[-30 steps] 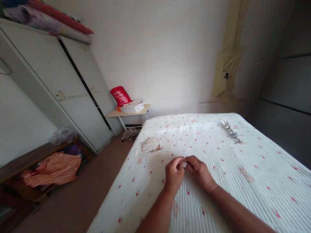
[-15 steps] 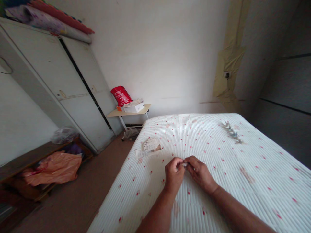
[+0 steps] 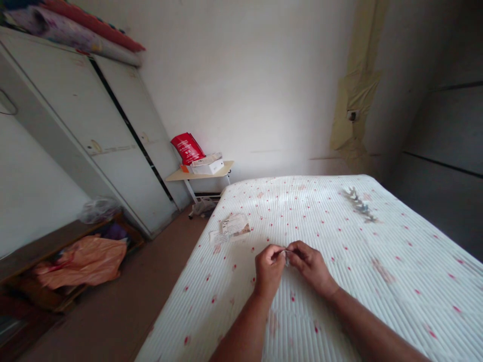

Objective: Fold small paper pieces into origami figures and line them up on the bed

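Over the middle of the bed (image 3: 302,311), my left hand (image 3: 269,269) and my right hand (image 3: 311,269) meet at the fingertips. Between them they pinch a small piece of paper (image 3: 287,255), pale greyish and mostly covered by the fingers. Its folds are too small to make out. Beyond my left hand, flat printed paper pieces (image 3: 234,227) lie near the bed's left edge. Farther off to the right, a row of small folded paper pieces (image 3: 358,205) rests on the quilted, red-dotted cover.
A small wheeled table (image 3: 211,174) with a red bag (image 3: 187,148) and a white box (image 3: 207,167) stands beyond the bed's far left corner. To the left are a pale cabinet (image 3: 124,151) and a low wooden shelf with an orange plastic bag (image 3: 85,261). A wall socket (image 3: 352,115) is at the back.
My fingers have shifted slightly around the small paper, which now looks thinner and curved at its upper edge. The hands stay in nearly the same place.
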Available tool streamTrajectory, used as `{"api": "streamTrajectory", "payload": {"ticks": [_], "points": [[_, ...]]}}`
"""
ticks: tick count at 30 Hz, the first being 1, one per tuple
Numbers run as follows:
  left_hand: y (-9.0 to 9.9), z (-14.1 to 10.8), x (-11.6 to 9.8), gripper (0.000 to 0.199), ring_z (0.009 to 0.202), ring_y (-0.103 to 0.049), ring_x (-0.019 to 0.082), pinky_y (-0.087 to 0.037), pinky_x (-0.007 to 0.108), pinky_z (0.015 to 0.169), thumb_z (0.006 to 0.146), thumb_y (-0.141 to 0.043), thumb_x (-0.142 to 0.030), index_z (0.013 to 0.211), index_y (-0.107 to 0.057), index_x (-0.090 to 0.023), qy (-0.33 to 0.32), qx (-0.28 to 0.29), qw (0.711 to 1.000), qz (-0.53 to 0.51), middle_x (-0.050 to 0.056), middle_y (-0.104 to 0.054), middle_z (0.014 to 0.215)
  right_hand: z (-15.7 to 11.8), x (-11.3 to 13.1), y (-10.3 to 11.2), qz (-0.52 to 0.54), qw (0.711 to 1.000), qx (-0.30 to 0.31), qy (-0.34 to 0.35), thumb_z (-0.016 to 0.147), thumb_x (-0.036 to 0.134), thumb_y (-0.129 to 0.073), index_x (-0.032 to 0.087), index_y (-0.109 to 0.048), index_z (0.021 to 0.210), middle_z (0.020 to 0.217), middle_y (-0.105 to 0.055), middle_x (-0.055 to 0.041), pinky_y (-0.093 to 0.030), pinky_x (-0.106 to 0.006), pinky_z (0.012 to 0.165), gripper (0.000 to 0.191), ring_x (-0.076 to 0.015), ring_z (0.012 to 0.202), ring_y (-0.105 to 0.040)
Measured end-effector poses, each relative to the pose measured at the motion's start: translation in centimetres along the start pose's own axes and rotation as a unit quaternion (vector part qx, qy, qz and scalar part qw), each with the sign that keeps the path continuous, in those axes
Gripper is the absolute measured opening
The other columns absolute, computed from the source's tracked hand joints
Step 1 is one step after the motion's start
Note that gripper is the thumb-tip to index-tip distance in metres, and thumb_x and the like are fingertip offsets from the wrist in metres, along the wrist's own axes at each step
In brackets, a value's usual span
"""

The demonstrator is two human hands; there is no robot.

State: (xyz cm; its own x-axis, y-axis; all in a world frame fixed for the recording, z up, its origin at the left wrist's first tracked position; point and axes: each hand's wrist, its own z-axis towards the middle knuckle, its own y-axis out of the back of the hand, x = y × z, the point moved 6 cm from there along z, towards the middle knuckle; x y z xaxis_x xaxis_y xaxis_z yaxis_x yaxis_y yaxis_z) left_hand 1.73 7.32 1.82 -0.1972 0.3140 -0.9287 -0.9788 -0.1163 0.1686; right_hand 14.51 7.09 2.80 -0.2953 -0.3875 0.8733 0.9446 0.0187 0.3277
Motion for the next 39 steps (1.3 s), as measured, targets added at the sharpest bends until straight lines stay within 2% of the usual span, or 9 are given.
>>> {"api": "streamTrajectory", "payload": {"ticks": [4, 7, 14, 21, 27, 39], "points": [[0.0, 0.1, 0.3, 0.012, 0.054, -0.051, 0.01, -0.04, 0.019, 0.052, 0.07, -0.053, -0.023, 0.065, -0.059, -0.014, 0.064, -0.012, 0.996, -0.069, -0.001, -0.057, 0.056, 0.2, -1.0, 0.0, 0.111, 0.99, 0.01, -0.082, 0.079, 0.04, -0.049, 0.018, -0.057, 0.08, 0.057, -0.054, 0.0023, -0.039, -0.023, 0.052, 0.024, -0.0116, 0.053, -0.05], [-0.1, 0.1, 0.3, 0.013, 0.051, -0.049, 0.009, -0.038, 0.019, 0.05, 0.068, -0.055, -0.024, 0.062, -0.057, -0.013, 0.093, -0.008, 0.99, -0.109, -0.002, -0.056, 0.054, 0.2, -1.3, 0.0, 0.148, 0.982, 0.009, -0.117, 0.079, 0.043, -0.05, 0.016, -0.059, 0.08, 0.055, -0.055, 0.0015, -0.039, -0.024, 0.053, 0.028, -0.012, 0.053, -0.05], [-0.2, 0.1, 0.4, 0.013, 0.051, -0.051, 0.01, -0.039, 0.019, 0.05, 0.068, -0.056, -0.025, 0.062, -0.056, -0.013, 0.096, 0.004, 0.988, -0.121, -0.001, -0.056, 0.053, 0.0, -1.9, -0.6, 0.229, 0.961, 0.045, -0.149, 0.077, 0.041, -0.055, 0.015, -0.062, 0.086, 0.057, -0.058, 0.0009, -0.037, -0.023, 0.051, 0.029, -0.0101, 0.05, -0.049], [-0.2, 0.1, -0.2, 0.014, 0.051, -0.051, 0.01, -0.04, 0.019, 0.05, 0.067, -0.057, -0.026, 0.061, -0.057, -0.013, 0.085, 0.02, 0.989, -0.118, -0.001, -0.058, 0.054, 0.0, -2.7, -0.9, 0.304, 0.936, 0.048, -0.169, 0.073, 0.04, -0.061, 0.015, -0.062, 0.084, 0.056, -0.059, 0.0006, -0.035, -0.022, 0.047, 0.028, -0.009, 0.047, -0.047], [-0.3, 0.1, -0.2, 0.018, 0.049, -0.049, 0.009, -0.038, 0.018, 0.049, 0.068, -0.058, -0.029, 0.059, -0.055, -0.013, 0.082, 0.024, 0.989, -0.118, -0.001, -0.056, 0.052, 0.0, -2.7, -0.9, 0.315, 0.932, 0.047, -0.175, 0.069, 0.039, -0.066, 0.016, -0.063, 0.08, 0.055, -0.058, 0.0025, -0.035, -0.022, 0.049, 0.025, -0.0086, 0.047, -0.047], [-0.3, 0.0, 0.0, 0.028, 0.047, -0.045, 0.008, -0.034, 0.018, 0.046, 0.071, -0.058, -0.039, 0.058, -0.053, -0.014, 0.079, 0.019, 0.992, -0.095, -0.003, -0.05, 0.049, 0.2, -2.3, -0.6, 0.231, 0.962, 0.06, -0.136, 0.069, 0.041, -0.066, 0.016, -0.061, 0.075, 0.054, -0.053, 0.0048, -0.032, -0.021, 0.047, 0.026, -0.0075, 0.047, -0.044]]}}
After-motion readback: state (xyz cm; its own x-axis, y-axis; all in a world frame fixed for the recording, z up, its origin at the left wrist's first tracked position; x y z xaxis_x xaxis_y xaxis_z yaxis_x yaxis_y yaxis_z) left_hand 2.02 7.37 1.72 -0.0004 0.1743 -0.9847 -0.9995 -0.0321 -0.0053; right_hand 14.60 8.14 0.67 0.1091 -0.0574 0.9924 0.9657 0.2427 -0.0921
